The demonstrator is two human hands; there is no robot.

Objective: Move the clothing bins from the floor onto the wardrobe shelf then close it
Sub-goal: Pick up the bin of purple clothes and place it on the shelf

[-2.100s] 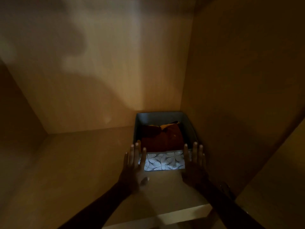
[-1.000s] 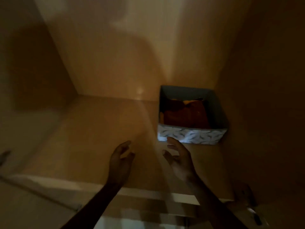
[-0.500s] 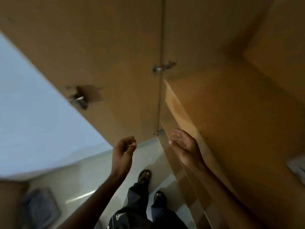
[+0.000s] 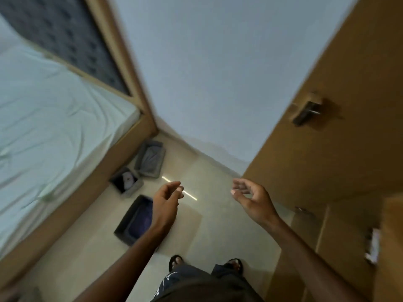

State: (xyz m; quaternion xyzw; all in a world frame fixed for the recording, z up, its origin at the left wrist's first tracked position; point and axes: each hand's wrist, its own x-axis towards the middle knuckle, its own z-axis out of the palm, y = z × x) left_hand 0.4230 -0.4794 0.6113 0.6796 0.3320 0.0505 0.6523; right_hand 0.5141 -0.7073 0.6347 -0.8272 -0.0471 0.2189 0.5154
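Hands: both are empty and held out in front at about waist height; the left hand (image 4: 166, 200) has its fingers loosely curled, the right hand (image 4: 250, 198) is half open with the palm turned inward. Neither touches anything.

Head view, floor: three bins remain on the floor (image 4: 207, 232), lined up along the side of the bed (image 4: 54, 118) on the left. The near bin (image 4: 136, 220) is dark and holds dark folded cloth; it lies just left of the left hand, partly hidden by the forearm. The middle bin (image 4: 126, 182) is small, with something white inside. The far bin (image 4: 150, 159) is grey with grey cloth, close to the far wall (image 4: 218, 73).

Head view, wardrobe: the open wardrobe door (image 4: 327, 127) stands on the right, its metal handle (image 4: 306, 113) showing. The shelf itself is blurred at the right edge, and I cannot tell what is on it.

Step in hand: picking up the next bin, most likely the near one.

How to do it well: bend at the knees, take the bin by both short sides so that it lifts level, and keep the folded cloth from sliding out. Fabric walls may sag, so grip low or support the base.

Watch for: the open door beside the right arm when turning back.

Task progress: three bins still to move; door not yet closed.
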